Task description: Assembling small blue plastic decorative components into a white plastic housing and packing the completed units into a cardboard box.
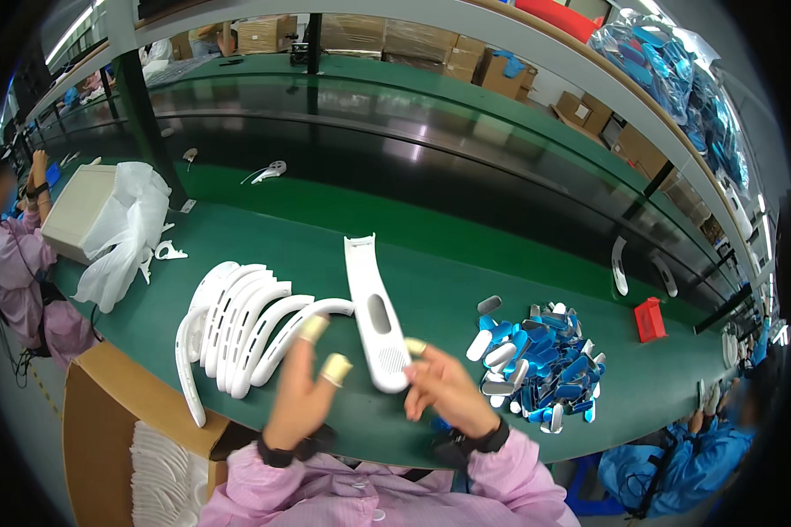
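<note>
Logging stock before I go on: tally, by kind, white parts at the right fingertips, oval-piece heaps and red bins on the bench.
White part at the right hand: 1
Oval-piece heap (contents uncountable): 1
Red bin: 1
Total: 3

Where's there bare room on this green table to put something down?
Bare tabletop lies between the long white part at your right hand and the blue pile, and between that pile and the red box. Crowded: the curved white parts at left and the pile.

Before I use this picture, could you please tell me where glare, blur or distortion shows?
Head view: bright glare on the dark glossy surface behind the green table; shelf beam bowed by fisheye distortion; left hand slightly blurred.
</note>
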`<state>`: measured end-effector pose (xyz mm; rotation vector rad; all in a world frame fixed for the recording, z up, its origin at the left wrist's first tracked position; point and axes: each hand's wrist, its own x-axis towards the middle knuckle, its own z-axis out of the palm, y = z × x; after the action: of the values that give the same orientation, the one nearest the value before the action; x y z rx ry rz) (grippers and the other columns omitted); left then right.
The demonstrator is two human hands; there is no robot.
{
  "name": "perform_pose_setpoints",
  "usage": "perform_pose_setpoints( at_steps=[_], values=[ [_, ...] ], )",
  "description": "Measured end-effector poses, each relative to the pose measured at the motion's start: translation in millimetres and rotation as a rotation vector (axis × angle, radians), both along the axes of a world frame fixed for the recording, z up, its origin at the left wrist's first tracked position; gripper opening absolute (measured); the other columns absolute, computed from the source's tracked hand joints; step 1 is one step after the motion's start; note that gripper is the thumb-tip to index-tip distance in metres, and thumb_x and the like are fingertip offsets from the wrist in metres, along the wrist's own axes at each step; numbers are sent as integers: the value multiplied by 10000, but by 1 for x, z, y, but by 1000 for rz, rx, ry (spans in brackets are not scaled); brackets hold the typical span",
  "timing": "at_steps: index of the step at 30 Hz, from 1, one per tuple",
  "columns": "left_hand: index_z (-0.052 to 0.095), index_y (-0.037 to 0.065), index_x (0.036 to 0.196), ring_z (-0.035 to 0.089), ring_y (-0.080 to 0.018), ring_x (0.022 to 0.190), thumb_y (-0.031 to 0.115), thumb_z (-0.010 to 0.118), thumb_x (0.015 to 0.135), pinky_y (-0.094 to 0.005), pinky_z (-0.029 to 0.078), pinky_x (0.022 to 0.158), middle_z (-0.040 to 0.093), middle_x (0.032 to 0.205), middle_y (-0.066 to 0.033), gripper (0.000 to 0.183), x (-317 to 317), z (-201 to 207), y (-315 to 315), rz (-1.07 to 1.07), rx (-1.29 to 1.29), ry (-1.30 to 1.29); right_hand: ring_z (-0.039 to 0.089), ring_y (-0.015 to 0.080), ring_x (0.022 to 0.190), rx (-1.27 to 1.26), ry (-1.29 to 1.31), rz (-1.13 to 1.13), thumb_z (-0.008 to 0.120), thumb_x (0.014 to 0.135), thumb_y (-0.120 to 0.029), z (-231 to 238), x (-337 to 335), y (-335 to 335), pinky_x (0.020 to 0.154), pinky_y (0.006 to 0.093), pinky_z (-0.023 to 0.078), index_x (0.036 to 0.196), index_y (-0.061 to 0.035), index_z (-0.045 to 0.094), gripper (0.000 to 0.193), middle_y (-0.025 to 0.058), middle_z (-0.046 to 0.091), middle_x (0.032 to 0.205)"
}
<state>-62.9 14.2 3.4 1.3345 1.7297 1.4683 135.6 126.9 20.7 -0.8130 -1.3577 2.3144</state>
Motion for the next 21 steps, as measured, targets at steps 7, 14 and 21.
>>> perform_pose_setpoints(
  at_steps=[7,14,21],
  values=[
    [414,9,1347,381,-413,1267,83,616,818,-467,329,1018,424,1357,-254,571,-102,-4,-40,866,-421,601,565,215,1132,342,-36,-459,582,927,-129,-22,15,103,794,327,535,1342,27,384,486,163,517,1282],
    [575,-24,1180,591,-389,1044,-87,488,802,-399,444,920,626,1112,-230,393,-130,-11,-56,917,-240,541,604,161,997,543,-239,-531,604,910,-149,0,47,88,801,279,491,1275,0,520,403,96,604,1168],
    [593,-17,1149,612,-387,1012,-70,462,819,-379,458,880,641,1069,-236,359,-185,29,-37,923,-8,551,588,296,1044,1292,-879,-197,671,764,-28,-15,86,104,893,346,466,1009,-44,696,247,138,660,1042]
  ],
)
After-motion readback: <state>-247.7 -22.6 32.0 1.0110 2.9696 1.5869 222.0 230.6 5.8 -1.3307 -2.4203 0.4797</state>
